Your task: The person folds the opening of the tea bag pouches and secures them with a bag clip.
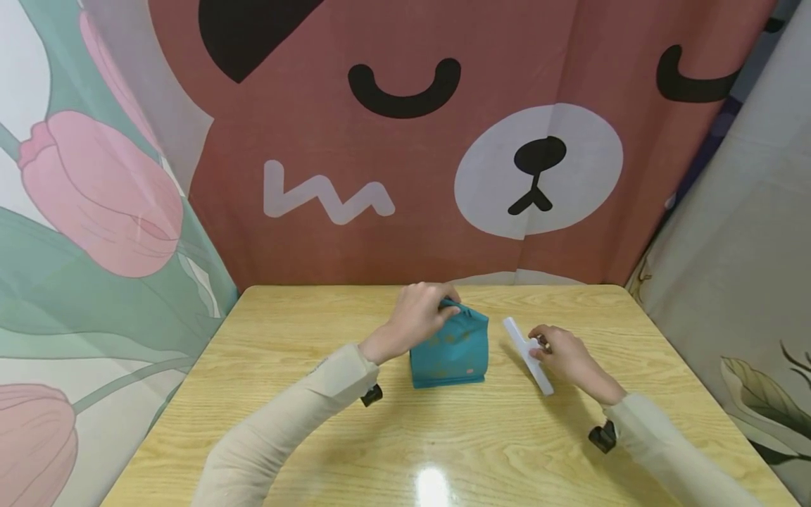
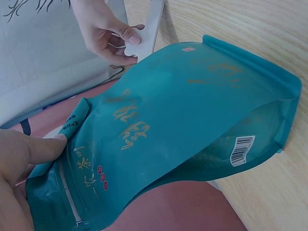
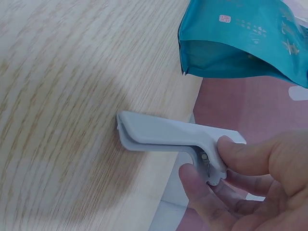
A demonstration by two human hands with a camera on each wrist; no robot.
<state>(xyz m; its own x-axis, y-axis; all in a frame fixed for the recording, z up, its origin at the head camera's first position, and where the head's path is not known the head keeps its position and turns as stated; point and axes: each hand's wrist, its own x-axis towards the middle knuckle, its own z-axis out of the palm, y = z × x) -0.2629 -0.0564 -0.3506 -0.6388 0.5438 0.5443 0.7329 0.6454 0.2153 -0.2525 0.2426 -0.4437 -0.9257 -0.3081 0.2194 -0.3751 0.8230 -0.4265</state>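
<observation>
A teal pouch (image 1: 451,352) with gold lettering stands on the table, its top edge folded over. My left hand (image 1: 423,310) pinches that folded top, thumb on the near side in the left wrist view, where the pouch (image 2: 159,115) shows a zip strip and a barcode. To the right, my right hand (image 1: 566,355) holds a long white sealing clip (image 1: 529,358) by its handle. The right wrist view shows the clip (image 3: 168,132) between thumb and fingers, with a metal spring near the handle. The clip is apart from the pouch.
The light wooden table (image 1: 304,451) has its back edge against a hanging cloth (image 1: 405,246) printed with a bear face. Printed curtains (image 1: 114,296) hang at both sides. Each wrist wears a small black camera (image 1: 602,436).
</observation>
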